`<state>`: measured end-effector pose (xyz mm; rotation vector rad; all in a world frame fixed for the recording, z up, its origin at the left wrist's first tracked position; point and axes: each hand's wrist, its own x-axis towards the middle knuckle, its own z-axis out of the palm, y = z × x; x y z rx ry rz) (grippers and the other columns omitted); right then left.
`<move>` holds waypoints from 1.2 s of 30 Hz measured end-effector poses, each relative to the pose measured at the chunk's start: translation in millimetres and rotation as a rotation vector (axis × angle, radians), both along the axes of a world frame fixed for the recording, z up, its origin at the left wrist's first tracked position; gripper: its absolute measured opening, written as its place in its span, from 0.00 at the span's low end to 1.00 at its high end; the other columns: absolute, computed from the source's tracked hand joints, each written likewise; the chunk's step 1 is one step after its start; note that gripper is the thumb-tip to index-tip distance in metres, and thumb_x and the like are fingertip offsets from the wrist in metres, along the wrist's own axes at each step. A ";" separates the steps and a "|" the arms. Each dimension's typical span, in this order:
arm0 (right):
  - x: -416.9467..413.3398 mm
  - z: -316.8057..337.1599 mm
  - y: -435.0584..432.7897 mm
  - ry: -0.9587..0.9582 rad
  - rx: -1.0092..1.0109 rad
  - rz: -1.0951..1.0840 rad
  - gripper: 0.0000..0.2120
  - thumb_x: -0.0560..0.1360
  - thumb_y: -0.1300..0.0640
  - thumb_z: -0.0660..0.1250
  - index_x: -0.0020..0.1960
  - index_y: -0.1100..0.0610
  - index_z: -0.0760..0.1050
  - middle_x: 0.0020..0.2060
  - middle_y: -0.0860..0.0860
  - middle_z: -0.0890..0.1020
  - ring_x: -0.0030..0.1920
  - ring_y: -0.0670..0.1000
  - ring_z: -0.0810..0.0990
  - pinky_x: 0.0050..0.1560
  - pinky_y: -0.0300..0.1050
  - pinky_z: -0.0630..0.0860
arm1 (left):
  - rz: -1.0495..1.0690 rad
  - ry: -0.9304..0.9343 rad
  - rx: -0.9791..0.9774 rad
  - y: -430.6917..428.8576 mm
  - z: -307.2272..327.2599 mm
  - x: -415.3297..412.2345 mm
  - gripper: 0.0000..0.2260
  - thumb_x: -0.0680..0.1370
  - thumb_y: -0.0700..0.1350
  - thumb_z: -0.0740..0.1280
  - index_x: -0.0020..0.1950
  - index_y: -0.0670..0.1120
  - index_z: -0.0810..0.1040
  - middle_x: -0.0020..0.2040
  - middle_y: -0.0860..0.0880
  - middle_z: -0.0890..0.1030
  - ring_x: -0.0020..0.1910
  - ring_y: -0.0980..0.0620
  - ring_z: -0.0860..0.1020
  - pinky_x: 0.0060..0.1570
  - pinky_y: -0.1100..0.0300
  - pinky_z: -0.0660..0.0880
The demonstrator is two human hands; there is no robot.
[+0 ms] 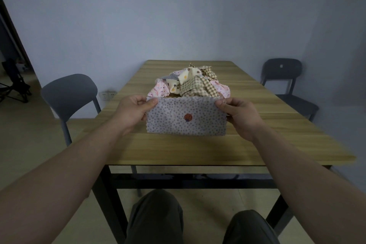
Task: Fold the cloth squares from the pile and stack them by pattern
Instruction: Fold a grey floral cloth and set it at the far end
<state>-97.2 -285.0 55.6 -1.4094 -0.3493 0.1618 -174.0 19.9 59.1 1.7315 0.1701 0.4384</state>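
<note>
cloth [186, 118] before pile [190, 82], on table [277, 128]

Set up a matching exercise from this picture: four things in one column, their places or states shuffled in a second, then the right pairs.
1. dotted cloth
2. cloth pile
3. light grey chair
4. dark chair

A. near the far right corner of the table
B. pinched at its top corners by the left hand and right hand
C. heaped unfolded on the table
D. at the table's left side

Pairs: 1-B, 2-C, 3-D, 4-A.
</note>
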 end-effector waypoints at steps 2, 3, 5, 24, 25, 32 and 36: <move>-1.0 1.1 0.5 0.019 0.038 0.033 0.07 0.71 0.58 0.75 0.42 0.60 0.79 0.47 0.57 0.83 0.49 0.55 0.81 0.54 0.52 0.77 | -0.018 -0.002 -0.017 -1.4 1.4 -0.6 0.05 0.79 0.44 0.72 0.50 0.43 0.83 0.37 0.52 0.85 0.34 0.57 0.80 0.29 0.65 0.72; -1.0 1.3 0.7 0.033 0.067 0.057 0.08 0.70 0.58 0.75 0.41 0.60 0.78 0.50 0.58 0.83 0.50 0.55 0.82 0.55 0.51 0.76 | -0.027 -0.003 -0.021 -2.7 2.0 -1.3 0.03 0.79 0.44 0.71 0.49 0.45 0.82 0.36 0.53 0.85 0.33 0.58 0.79 0.28 0.65 0.71; 0.7 2.1 0.7 0.052 0.132 0.100 0.10 0.69 0.57 0.76 0.40 0.59 0.76 0.55 0.58 0.84 0.57 0.56 0.82 0.58 0.50 0.75 | -0.036 -0.006 -0.026 -5.1 2.9 -2.3 0.02 0.80 0.43 0.70 0.49 0.45 0.82 0.35 0.53 0.85 0.31 0.60 0.79 0.26 0.67 0.70; -4.8 1.7 -6.3 -0.117 -0.585 0.035 0.20 0.69 0.69 0.77 0.58 0.55 0.80 0.46 0.55 0.84 0.42 0.49 0.82 0.39 0.37 0.75 | 0.000 -0.044 0.252 -11.0 23.5 1.0 0.05 0.79 0.41 0.71 0.53 0.48 0.84 0.49 0.43 0.86 0.36 0.50 0.82 0.40 0.61 0.82; -4.7 2.4 -4.1 -0.115 -0.640 0.060 0.25 0.70 0.67 0.77 0.63 0.53 0.77 0.47 0.55 0.84 0.42 0.48 0.82 0.37 0.35 0.75 | 0.000 -0.055 0.303 -13.2 28.1 3.1 0.04 0.79 0.41 0.72 0.52 0.49 0.84 0.48 0.44 0.86 0.37 0.49 0.83 0.42 0.59 0.83; -6.5 11.8 23.1 -0.417 -0.700 -0.006 0.44 0.69 0.52 0.81 0.79 0.49 0.62 0.68 0.46 0.72 0.68 0.47 0.69 0.64 0.46 0.70 | -0.094 -0.244 0.828 -55.0 70.7 11.5 0.04 0.79 0.47 0.71 0.51 0.54 0.85 0.47 0.60 0.82 0.50 0.61 0.79 0.49 0.71 0.71; -9.6 19.8 37.7 -0.459 -0.590 -0.037 0.34 0.70 0.49 0.79 0.72 0.47 0.71 0.62 0.44 0.79 0.63 0.44 0.76 0.63 0.47 0.75 | -0.151 -0.353 0.896 -71.9 86.0 12.7 0.04 0.78 0.46 0.71 0.52 0.54 0.85 0.48 0.59 0.84 0.49 0.62 0.80 0.51 0.67 0.75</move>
